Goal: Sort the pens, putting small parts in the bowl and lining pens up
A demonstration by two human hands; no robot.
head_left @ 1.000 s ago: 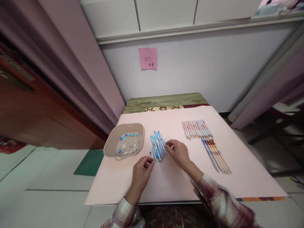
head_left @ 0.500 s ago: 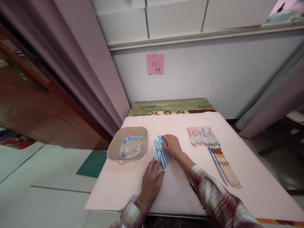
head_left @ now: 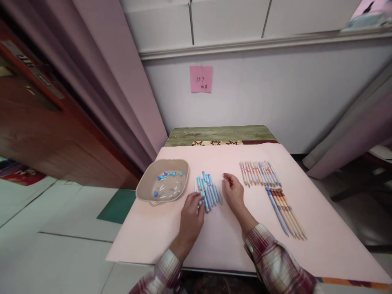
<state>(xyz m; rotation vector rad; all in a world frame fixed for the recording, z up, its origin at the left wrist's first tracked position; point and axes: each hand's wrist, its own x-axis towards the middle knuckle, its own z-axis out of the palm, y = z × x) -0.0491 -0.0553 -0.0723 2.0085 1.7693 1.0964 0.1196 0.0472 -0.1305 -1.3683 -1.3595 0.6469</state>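
Note:
A bunch of blue pens point(head_left: 214, 194) lies on the pink table cover, some with bright teal and blue parts, others paler. At its lower left edge is my left hand point(head_left: 192, 214), thumb and fingers closed around the end of a teal-blue pen point(head_left: 201, 201). My right hand point(head_left: 234, 191) is just right of the bunch, apart from it. Its fingers are curled together, and whatever may be between the fingertips is too small to make out.
Left of the pens stands a beige basket point(head_left: 143, 185) with small blue and white pieces inside. To the right lie a row of pale patterned pens point(head_left: 259, 173) and, below it, several brown-topped pens point(head_left: 289, 212) beside a blue pen point(head_left: 278, 212). A wall rises behind the table.
My right hand has come off the blue pens and moved right, its fingers now curled. My left hand has moved slightly up onto the pens' near end. The view has shifted a little.

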